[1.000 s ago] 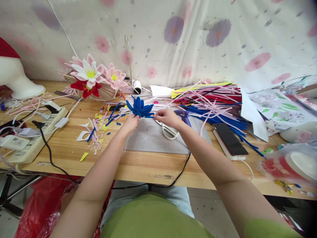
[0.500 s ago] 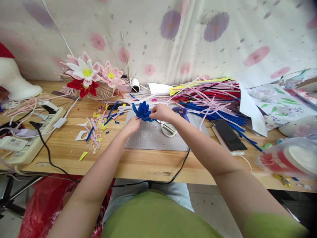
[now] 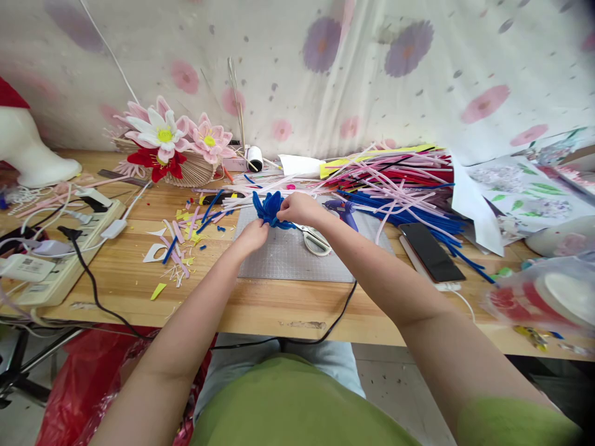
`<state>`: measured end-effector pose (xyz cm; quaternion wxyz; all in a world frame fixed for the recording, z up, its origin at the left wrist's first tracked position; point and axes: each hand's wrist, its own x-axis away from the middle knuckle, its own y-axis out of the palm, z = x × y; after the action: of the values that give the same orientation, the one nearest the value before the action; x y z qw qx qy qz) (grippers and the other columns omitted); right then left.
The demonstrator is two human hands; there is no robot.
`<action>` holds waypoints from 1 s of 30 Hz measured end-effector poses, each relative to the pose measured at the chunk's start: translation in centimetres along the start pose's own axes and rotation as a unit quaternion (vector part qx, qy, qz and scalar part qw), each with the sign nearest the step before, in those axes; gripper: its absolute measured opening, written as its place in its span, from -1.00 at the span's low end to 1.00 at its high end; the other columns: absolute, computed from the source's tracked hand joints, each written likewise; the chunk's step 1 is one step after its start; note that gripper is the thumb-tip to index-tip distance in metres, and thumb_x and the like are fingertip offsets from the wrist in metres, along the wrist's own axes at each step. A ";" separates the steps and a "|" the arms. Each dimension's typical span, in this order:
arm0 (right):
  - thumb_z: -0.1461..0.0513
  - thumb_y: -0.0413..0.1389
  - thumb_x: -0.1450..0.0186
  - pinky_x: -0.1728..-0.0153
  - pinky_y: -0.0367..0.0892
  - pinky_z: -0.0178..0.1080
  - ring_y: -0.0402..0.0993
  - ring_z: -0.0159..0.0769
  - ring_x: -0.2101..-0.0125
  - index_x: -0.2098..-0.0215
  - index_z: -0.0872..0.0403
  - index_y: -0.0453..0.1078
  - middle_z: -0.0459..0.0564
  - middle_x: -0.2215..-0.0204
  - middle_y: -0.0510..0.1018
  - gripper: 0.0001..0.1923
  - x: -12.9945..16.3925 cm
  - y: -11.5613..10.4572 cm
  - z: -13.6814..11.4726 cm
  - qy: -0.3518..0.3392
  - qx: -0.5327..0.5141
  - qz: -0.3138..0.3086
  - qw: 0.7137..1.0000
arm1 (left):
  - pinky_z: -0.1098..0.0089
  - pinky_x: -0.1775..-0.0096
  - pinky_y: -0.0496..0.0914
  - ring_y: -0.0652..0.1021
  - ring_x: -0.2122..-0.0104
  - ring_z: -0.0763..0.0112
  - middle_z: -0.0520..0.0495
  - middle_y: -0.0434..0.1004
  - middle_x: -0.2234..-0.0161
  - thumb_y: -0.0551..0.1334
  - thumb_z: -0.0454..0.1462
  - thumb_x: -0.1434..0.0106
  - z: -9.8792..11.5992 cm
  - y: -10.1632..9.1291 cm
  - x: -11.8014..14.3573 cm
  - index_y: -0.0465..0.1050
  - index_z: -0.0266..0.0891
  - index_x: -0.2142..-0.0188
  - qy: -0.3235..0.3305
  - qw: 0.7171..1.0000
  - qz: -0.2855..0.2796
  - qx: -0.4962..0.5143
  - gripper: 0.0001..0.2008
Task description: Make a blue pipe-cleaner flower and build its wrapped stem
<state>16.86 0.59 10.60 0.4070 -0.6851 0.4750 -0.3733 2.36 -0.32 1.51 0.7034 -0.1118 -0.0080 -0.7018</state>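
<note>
A blue pipe-cleaner flower (image 3: pixel 268 207) with several upright petals is held above the grey cutting mat (image 3: pixel 283 266). My left hand (image 3: pixel 255 235) grips it low on its left side, the fingers closed and partly hidden. At its right side my right hand (image 3: pixel 297 209) pinches a petal between thumb and fingers. White-handled scissors (image 3: pixel 317 243) lie on the mat just below my right hand, their blades pointing toward the flower. Behind my right wrist rests a purple glue gun (image 3: pixel 344 214).
Pipe cleaners (image 3: pixel 395 179) in pink, red and blue are heaped at the back right. A phone (image 3: pixel 431 251) lies to the right, a power strip (image 3: pixel 69 260) to the left. Finished flowers (image 3: pixel 162 137) stand at the back left. Scraps (image 3: pixel 179 248) litter the wood left of the mat.
The flower has shifted slightly right and tilted a little. My right hand stays at its right side, my left hand has turned slightly with it.
</note>
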 end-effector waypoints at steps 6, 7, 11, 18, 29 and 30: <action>0.19 0.06 -0.01 0.53 0.10 -0.37 0.34 -0.40 0.52 0.50 0.10 0.50 -0.05 0.57 0.49 -0.80 0.0 0.0 0.0 0.000 -0.023 0.007 1.000 | 0.44 0.52 0.16 0.41 0.54 0.32 -0.04 0.31 0.67 0.21 -0.33 0.02 0.9 0.2 0.3 0.23 -0.21 0.70 0.010 0.991 0.006 -0.131 -0.79; 0.19 0.07 -0.01 0.53 0.10 -0.38 0.34 -0.40 0.52 0.49 0.11 0.50 -0.05 0.56 0.49 -0.80 0.0 0.0 0.0 0.000 -0.023 0.009 1.000 | 0.44 0.51 0.17 0.42 0.52 0.30 -0.05 0.33 0.67 0.21 -0.31 0.02 1.1 0.3 0.5 0.23 -0.21 0.71 0.012 0.989 0.006 -0.146 -0.78; 0.19 0.07 -0.01 0.52 0.11 -0.38 0.36 -0.39 0.50 0.47 0.10 0.50 -0.04 0.53 0.51 -0.80 0.1 -0.1 -0.2 0.002 -0.020 0.014 1.000 | 0.40 0.42 0.24 0.48 0.37 0.16 -0.12 0.43 0.57 0.25 -0.15 0.02 1.8 0.4 1.5 0.29 -0.20 0.63 0.048 0.971 0.011 -0.235 -0.77; 0.19 0.06 -0.01 0.53 0.09 -0.38 0.36 -0.39 0.51 0.47 0.11 0.51 -0.03 0.54 0.52 -0.78 0.2 -0.2 -0.4 -0.006 -0.017 0.016 1.000 | 0.28 0.24 0.29 0.49 0.24 0.04 -0.23 0.47 0.46 0.22 -0.15 -0.05 1.9 0.7 2.5 0.34 -0.21 0.52 0.089 0.930 0.028 -0.356 -0.82; 0.21 0.06 -0.01 0.54 0.09 -0.36 0.36 -0.36 0.50 0.47 0.11 0.51 -0.01 0.55 0.51 -0.78 0.1 -0.4 -0.8 -0.015 0.013 0.001 1.000 | 0.18 0.21 0.30 0.50 0.26 0.00 -0.33 0.49 0.40 0.06 -0.12 -0.19 2.5 0.9 3.2 0.42 -0.29 0.34 0.087 0.857 0.020 -0.507 -0.70; 0.20 0.06 -0.02 0.53 0.09 -0.35 0.36 -0.36 0.50 0.46 0.11 0.51 -0.01 0.54 0.51 -0.79 0.2 -0.6 -0.9 -0.017 0.026 -0.003 1.000 | 0.18 0.21 0.30 0.50 0.26 0.00 -0.34 0.49 0.39 0.04 -0.12 -0.20 2.5 0.9 3.3 0.42 -0.29 0.32 0.086 0.850 0.015 -0.519 -0.69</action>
<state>16.34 0.37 11.47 0.4316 -0.6821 0.4564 -0.3743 3.62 -3.17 4.36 0.5514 -0.4001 0.4201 -0.5995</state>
